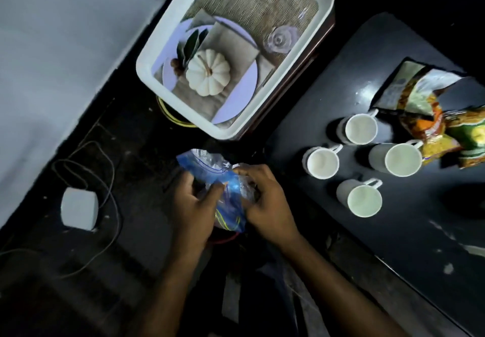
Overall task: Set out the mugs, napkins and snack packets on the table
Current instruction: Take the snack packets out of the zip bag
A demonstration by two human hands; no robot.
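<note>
Both hands grip one blue and clear plastic packet (225, 192) low in the middle of the view, off the edge of the dark surface (393, 244). The left hand (194, 205) pinches the packet's left side with thumb and fingers, and the right hand (265, 200) clutches its right side; what the packet holds cannot be made out.

Four white mugs (360, 129) stand upright and empty on the surface in a loose diamond, near one another, their handles turned toward the upper right. Just beyond them lies a heap of snack packets (430, 116) in orange, yellow and green; they overlap, so their number cannot be told.

One white tray (325, 5) with a printed place-setting picture sits to the left of the surface. On the floor at left lie one small white box (78, 208) and loose cables (105, 168).
</note>
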